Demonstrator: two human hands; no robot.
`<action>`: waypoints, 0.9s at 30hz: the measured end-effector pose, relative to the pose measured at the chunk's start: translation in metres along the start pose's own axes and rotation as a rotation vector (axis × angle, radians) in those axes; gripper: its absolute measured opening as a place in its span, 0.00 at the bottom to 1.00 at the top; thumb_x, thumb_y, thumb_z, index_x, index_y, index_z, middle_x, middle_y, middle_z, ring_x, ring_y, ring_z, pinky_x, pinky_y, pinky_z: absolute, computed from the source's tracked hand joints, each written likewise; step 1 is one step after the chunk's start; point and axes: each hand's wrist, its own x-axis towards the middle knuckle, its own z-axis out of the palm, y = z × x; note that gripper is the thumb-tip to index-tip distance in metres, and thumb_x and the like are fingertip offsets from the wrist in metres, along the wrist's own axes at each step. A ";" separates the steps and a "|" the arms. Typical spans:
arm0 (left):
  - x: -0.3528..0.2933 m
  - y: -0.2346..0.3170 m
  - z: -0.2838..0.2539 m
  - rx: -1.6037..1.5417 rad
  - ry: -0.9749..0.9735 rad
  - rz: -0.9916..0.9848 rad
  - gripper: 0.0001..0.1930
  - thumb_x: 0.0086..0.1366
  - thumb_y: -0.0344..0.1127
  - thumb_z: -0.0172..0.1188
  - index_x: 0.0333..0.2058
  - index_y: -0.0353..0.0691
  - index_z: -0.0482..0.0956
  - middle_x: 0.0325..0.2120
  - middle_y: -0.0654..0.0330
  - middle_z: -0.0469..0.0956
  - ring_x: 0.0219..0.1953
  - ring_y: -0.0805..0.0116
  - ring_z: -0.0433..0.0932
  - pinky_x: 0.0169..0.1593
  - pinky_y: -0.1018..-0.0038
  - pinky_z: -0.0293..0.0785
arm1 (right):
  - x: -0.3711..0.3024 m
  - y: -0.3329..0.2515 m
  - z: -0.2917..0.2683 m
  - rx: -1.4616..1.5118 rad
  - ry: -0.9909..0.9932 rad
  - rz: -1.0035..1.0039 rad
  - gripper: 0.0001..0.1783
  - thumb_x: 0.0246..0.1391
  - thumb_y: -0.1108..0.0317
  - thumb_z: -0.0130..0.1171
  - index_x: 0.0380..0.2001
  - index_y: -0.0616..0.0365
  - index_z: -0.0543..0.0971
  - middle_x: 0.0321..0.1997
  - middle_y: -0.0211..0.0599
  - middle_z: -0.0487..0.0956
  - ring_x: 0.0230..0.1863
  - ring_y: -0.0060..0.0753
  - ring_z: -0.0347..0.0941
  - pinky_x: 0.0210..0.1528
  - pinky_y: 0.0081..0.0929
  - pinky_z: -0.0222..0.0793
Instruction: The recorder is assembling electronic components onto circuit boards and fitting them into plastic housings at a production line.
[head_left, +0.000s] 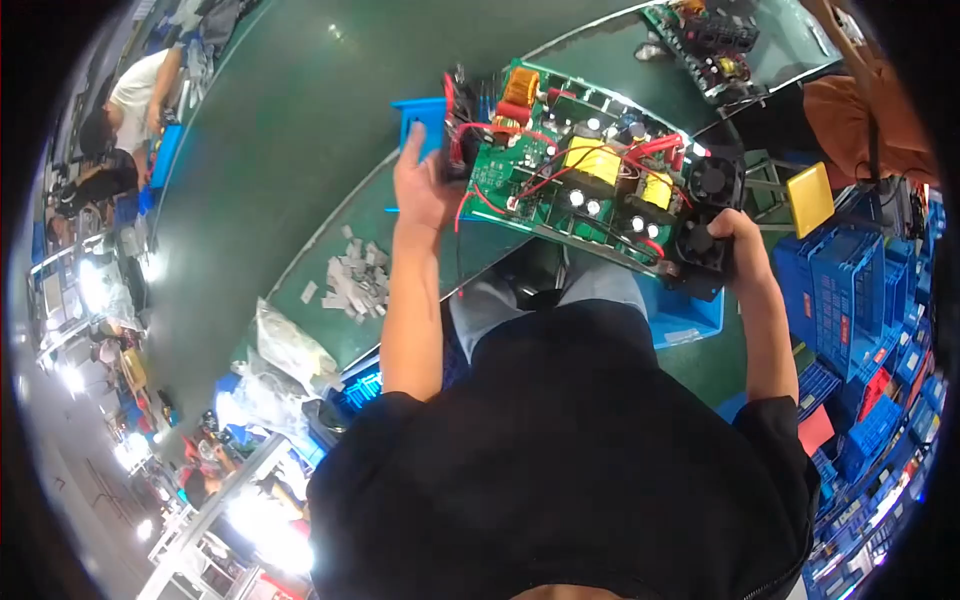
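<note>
Just beyond the person's lap (pixel 605 285), I see a green circuit board (pixel 590 172), its right end clasped by the right hand (pixel 742 250), thumb over one of the black fans (pixel 712 182). At the opposite end, the left hand (pixel 425 192) has its thumb raised; with its fingers hidden, I cannot tell how tightly it grips. White pieces (pixel 352 284) lie leftward on the green table (pixel 285 170).
</note>
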 end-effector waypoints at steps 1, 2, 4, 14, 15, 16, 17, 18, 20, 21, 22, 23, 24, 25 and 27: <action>-0.008 -0.011 0.051 -0.012 0.149 0.057 0.29 0.63 0.61 0.50 0.52 0.42 0.74 0.47 0.51 0.77 0.49 0.54 0.75 0.56 0.55 0.67 | -0.013 -0.002 0.003 0.032 0.019 -0.016 0.14 0.39 0.65 0.51 0.29 0.64 0.75 0.26 0.39 0.77 0.26 0.35 0.75 0.36 0.30 0.75; -0.017 -0.020 0.065 -0.021 0.299 0.115 0.28 0.64 0.57 0.51 0.51 0.40 0.74 0.45 0.53 0.78 0.46 0.56 0.76 0.52 0.55 0.70 | -0.021 -0.003 0.001 0.067 0.035 -0.033 0.14 0.39 0.65 0.50 0.29 0.64 0.75 0.26 0.38 0.77 0.26 0.35 0.75 0.35 0.29 0.75; 0.024 -0.016 0.010 0.044 0.278 0.296 0.26 0.60 0.48 0.52 0.49 0.32 0.73 0.40 0.48 0.76 0.40 0.54 0.75 0.48 0.61 0.71 | 0.040 0.014 -0.008 0.034 0.124 -0.129 0.10 0.38 0.67 0.53 0.27 0.59 0.73 0.25 0.33 0.72 0.25 0.30 0.71 0.31 0.27 0.70; -0.022 -0.045 0.009 0.873 0.502 0.083 0.16 0.57 0.42 0.61 0.37 0.35 0.74 0.32 0.54 0.77 0.35 0.61 0.78 0.41 0.63 0.76 | 0.078 0.091 -0.050 0.130 0.169 -0.308 0.13 0.43 0.62 0.55 0.31 0.60 0.76 0.29 0.33 0.76 0.27 0.31 0.72 0.36 0.27 0.71; -0.020 -0.053 0.012 0.990 0.507 0.031 0.16 0.57 0.42 0.62 0.37 0.36 0.74 0.32 0.55 0.77 0.36 0.60 0.79 0.41 0.62 0.76 | 0.089 0.093 -0.064 0.142 0.173 -0.314 0.13 0.43 0.62 0.55 0.31 0.60 0.76 0.29 0.33 0.76 0.27 0.31 0.72 0.36 0.27 0.71; -0.021 -0.063 0.015 1.013 0.510 0.005 0.16 0.58 0.43 0.63 0.39 0.39 0.74 0.32 0.56 0.76 0.38 0.56 0.80 0.44 0.57 0.77 | 0.099 0.096 -0.075 0.116 0.140 -0.301 0.17 0.43 0.64 0.54 0.36 0.62 0.75 0.31 0.35 0.77 0.30 0.31 0.74 0.38 0.28 0.73; -0.020 -0.068 0.020 1.025 0.505 -0.002 0.16 0.58 0.43 0.63 0.39 0.39 0.74 0.32 0.56 0.76 0.38 0.56 0.80 0.44 0.57 0.77 | 0.103 0.100 -0.086 0.091 0.106 -0.287 0.21 0.44 0.65 0.52 0.42 0.65 0.75 0.34 0.37 0.78 0.33 0.31 0.76 0.41 0.28 0.76; -0.021 -0.072 0.025 0.985 0.512 -0.009 0.16 0.58 0.43 0.62 0.39 0.39 0.74 0.32 0.57 0.76 0.39 0.54 0.80 0.45 0.55 0.76 | 0.095 0.099 -0.070 0.117 0.107 -0.318 0.11 0.43 0.61 0.57 0.26 0.57 0.75 0.27 0.30 0.75 0.28 0.29 0.72 0.35 0.27 0.70; -0.018 -0.078 0.029 0.921 0.521 -0.022 0.16 0.59 0.45 0.61 0.38 0.39 0.72 0.31 0.58 0.75 0.39 0.51 0.80 0.44 0.53 0.77 | 0.108 0.109 -0.087 0.132 0.072 -0.275 0.10 0.44 0.61 0.57 0.25 0.56 0.75 0.26 0.29 0.74 0.27 0.28 0.71 0.35 0.26 0.69; -0.016 -0.081 0.032 0.931 0.529 -0.028 0.16 0.59 0.45 0.61 0.38 0.39 0.72 0.31 0.58 0.75 0.39 0.51 0.80 0.44 0.53 0.77 | 0.112 0.110 -0.087 0.129 0.028 -0.237 0.09 0.44 0.61 0.57 0.24 0.55 0.75 0.25 0.28 0.74 0.27 0.26 0.71 0.34 0.26 0.69; -0.014 -0.083 0.036 0.889 0.519 -0.048 0.17 0.58 0.45 0.62 0.38 0.39 0.72 0.31 0.57 0.74 0.37 0.51 0.80 0.42 0.53 0.77 | 0.115 0.115 -0.083 0.133 0.100 -0.280 0.08 0.45 0.62 0.57 0.23 0.54 0.75 0.24 0.26 0.73 0.26 0.23 0.69 0.33 0.24 0.67; -0.011 -0.086 0.039 0.847 0.510 -0.068 0.17 0.58 0.45 0.62 0.38 0.38 0.72 0.31 0.56 0.74 0.34 0.51 0.80 0.40 0.54 0.78 | 0.115 0.117 -0.079 0.144 0.097 -0.271 0.08 0.45 0.62 0.57 0.23 0.54 0.75 0.24 0.26 0.73 0.26 0.23 0.69 0.33 0.24 0.67; -0.009 -0.086 0.037 0.853 0.518 -0.080 0.17 0.58 0.45 0.62 0.38 0.38 0.72 0.31 0.56 0.74 0.34 0.51 0.80 0.40 0.54 0.78 | 0.110 0.116 -0.074 0.116 0.103 -0.273 0.08 0.45 0.62 0.57 0.23 0.54 0.75 0.24 0.26 0.72 0.26 0.23 0.69 0.33 0.24 0.66; -0.007 -0.084 0.034 0.844 0.556 -0.065 0.18 0.58 0.46 0.61 0.38 0.38 0.71 0.31 0.55 0.75 0.32 0.51 0.80 0.37 0.55 0.77 | 0.107 0.115 -0.073 0.087 0.109 -0.275 0.07 0.46 0.63 0.56 0.23 0.54 0.74 0.24 0.25 0.72 0.26 0.22 0.68 0.33 0.23 0.66; -0.002 -0.081 0.024 0.841 0.602 -0.060 0.18 0.57 0.46 0.61 0.38 0.38 0.71 0.30 0.54 0.75 0.29 0.52 0.79 0.34 0.56 0.77 | 0.114 0.119 -0.084 0.103 0.071 -0.254 0.07 0.47 0.64 0.55 0.25 0.55 0.74 0.25 0.26 0.72 0.27 0.22 0.69 0.33 0.23 0.68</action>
